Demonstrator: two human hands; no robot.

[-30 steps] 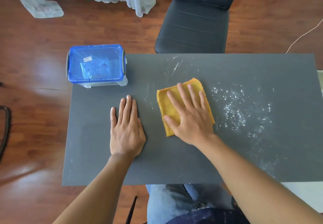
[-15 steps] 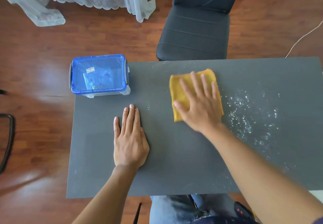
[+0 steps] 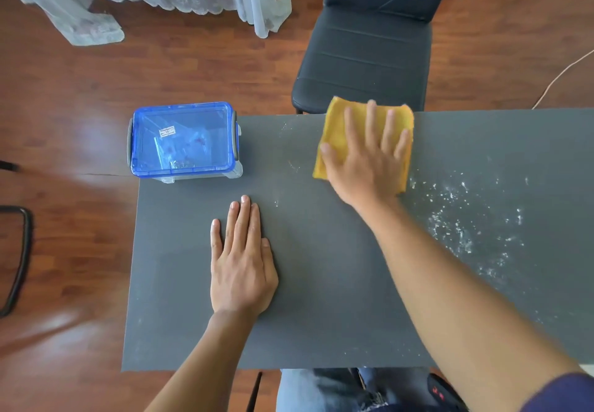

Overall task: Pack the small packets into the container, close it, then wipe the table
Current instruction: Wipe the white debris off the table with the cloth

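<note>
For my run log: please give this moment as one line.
stage: wiping | right hand flat on yellow cloth at table far edge | left hand flat | blue-lidded container closed | white crumbs remain

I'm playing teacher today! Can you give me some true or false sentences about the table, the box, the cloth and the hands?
1. The clear plastic container with the blue lid is closed. True.
2. The right hand presses a folded yellow cloth. True.
3. The left hand holds the container. False: it lies flat on the dark grey table, apart from it.
4. The white crumbs are left of the cloth. False: mostly right.
5. The cloth overhangs the table's far edge. True.
</note>
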